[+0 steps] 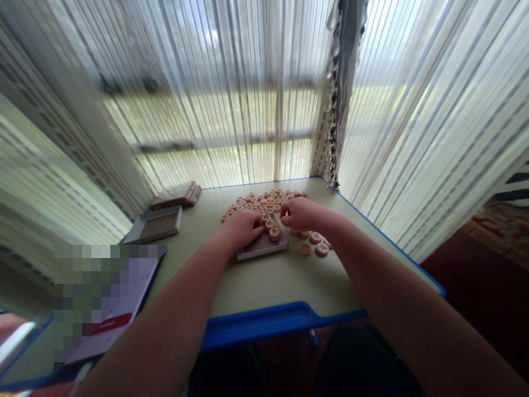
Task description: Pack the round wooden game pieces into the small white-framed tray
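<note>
Several round wooden game discs (264, 201) lie spread on the far middle of a pale green table (264, 281). A shallow grey box tray (264, 247) sits in front of them with a few discs (273, 229) in its far corner. My left hand (243, 227) rests knuckles up on the tray's left part, fingers curled over discs. My right hand (303, 214) is just right of the tray, fingers bent and pinched down among the discs. What either hand holds is hidden. More discs (316, 245) lie right of the tray under my right wrist.
A second grey tray (155, 225) and a folded wooden board (177, 194) lie at the far left. A booklet (124, 309) lies at the near left, partly blurred. The table has a blue rim (264, 322). Sheer striped curtains (248, 94) hang close behind and to the right.
</note>
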Available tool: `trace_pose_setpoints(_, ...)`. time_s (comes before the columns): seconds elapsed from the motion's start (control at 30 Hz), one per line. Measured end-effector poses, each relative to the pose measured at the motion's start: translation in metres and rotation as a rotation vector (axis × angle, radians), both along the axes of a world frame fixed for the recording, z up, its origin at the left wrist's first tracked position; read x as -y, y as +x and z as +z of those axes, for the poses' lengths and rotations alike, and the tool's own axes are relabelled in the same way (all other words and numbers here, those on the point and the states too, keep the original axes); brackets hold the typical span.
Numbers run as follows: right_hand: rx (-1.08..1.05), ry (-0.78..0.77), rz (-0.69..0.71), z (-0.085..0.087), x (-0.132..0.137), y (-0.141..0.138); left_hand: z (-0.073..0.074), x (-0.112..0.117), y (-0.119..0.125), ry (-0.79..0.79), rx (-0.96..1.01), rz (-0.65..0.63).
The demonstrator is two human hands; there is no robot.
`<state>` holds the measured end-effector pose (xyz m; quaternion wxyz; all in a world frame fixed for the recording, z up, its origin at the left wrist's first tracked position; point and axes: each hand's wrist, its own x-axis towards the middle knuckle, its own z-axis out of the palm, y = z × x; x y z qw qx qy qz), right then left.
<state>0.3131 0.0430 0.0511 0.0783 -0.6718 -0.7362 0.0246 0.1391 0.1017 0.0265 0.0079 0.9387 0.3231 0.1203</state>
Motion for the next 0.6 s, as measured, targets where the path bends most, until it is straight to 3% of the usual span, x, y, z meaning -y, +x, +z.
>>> trace_pose_setpoints(0.3,0.064,-0.033,0.012,-0.002,0.001,0.000,-0.003,-0.002,0.001,-0.009,0.021,-0.021)
trace_pose_setpoints(0.47,0.027,0.060,-0.019,-0.007,-0.005,0.002,-0.001,0.000,0.001,-0.028,0.030,0.000)
trace_pose_setpoints(0.6,-0.026,0.164,0.059,-0.014,-0.012,0.001,0.000,-0.001,0.002,0.008,0.049,0.078)
